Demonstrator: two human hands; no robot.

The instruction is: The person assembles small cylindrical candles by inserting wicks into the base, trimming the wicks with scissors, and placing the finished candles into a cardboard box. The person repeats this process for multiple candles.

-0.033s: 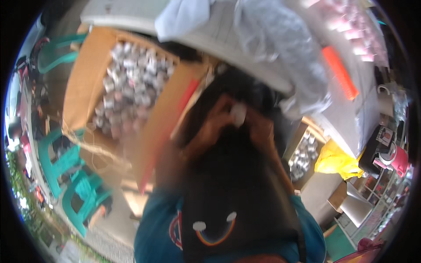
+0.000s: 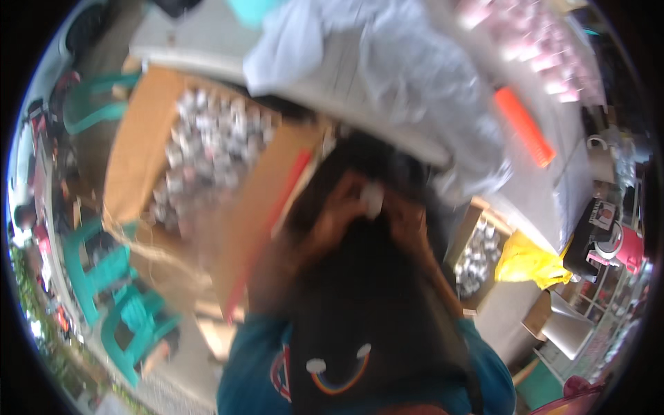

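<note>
A small white piece (image 2: 372,201) is held up in front of the black apron (image 2: 373,297); blur hides its exact kind. My left hand (image 2: 340,207) pinches it from the left, fingers bent. My right hand (image 2: 409,223) has its fingers curled at the piece's right side, thumb side toward it. Left of my arms stands a big open cardboard box (image 2: 142,131) full of small whitish and grey pieces (image 2: 211,138). To the right of my right forearm, a smaller cardboard box (image 2: 481,302) holds similar silvery-white pieces (image 2: 477,259).
A grey table (image 2: 200,34) lies ahead, with crumpled clear plastic (image 2: 422,83), an orange object (image 2: 524,126) and pink-and-white pieces (image 2: 529,45). A yellow bag (image 2: 529,261) is beside the smaller box. Green plastic chairs (image 2: 131,325) stand at the left.
The view has shifted slightly, and more of the far table, with a teal thing at its edge, shows. Both hands stay at the white piece.
</note>
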